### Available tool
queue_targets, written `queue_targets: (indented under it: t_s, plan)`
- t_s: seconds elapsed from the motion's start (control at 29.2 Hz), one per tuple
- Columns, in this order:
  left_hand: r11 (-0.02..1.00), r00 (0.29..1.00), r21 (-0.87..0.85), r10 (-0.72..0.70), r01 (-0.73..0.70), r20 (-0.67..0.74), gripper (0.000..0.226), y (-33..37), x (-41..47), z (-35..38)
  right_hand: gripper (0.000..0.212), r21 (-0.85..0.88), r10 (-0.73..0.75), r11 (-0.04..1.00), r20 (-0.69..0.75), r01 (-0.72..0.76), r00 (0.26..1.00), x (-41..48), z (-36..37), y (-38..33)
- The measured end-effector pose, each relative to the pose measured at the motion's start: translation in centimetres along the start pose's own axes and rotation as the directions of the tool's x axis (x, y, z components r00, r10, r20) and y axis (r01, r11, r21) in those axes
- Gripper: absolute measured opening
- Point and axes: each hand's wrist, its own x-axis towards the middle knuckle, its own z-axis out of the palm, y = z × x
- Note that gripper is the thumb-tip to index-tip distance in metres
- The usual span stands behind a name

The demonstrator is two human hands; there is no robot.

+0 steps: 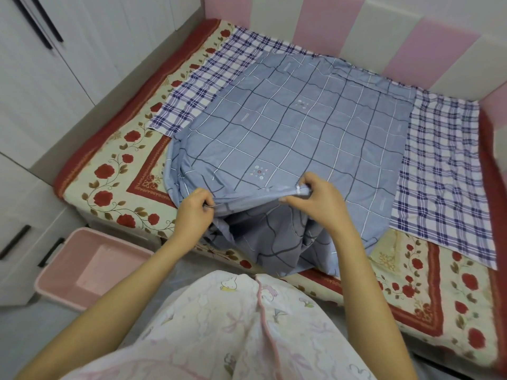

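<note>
Blue cover (288,127) is pinched by left hand (192,212) and right hand (321,200).

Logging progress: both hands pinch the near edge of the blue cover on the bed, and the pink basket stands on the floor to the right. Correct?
Not quite: the head view shows the pink basket on the floor to the person's left. Otherwise right: left hand and right hand pinch the near edge of the blue cover on the bed.
</note>
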Motion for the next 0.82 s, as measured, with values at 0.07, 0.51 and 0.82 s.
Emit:
queue_targets:
  t_s: [0.07,0.51,0.82]
  plan:
    - [0.995,0.995,0.014,-0.097,0.097,0.011,0.034,-0.6,1.6,-0.3,0.034,-0.136,-0.092,0.986,0.049,0.098,0.995,-0.1,0.4,-0.4]
    - [0.996,0.862,0.029,0.058,-0.084,0.504,0.019,1.8,4.2,-3.0,0.033,-0.561,0.368,0.820,0.363,-0.114,0.856,-0.1,1.8,3.0]
    - [0.709,0.304,0.429,-0.306,-0.560,0.902,0.010,-2.7,1.1,-0.6,0.097,-0.695,0.724,0.648,0.436,-0.311,0.535,-7.4,9.2,10.6]
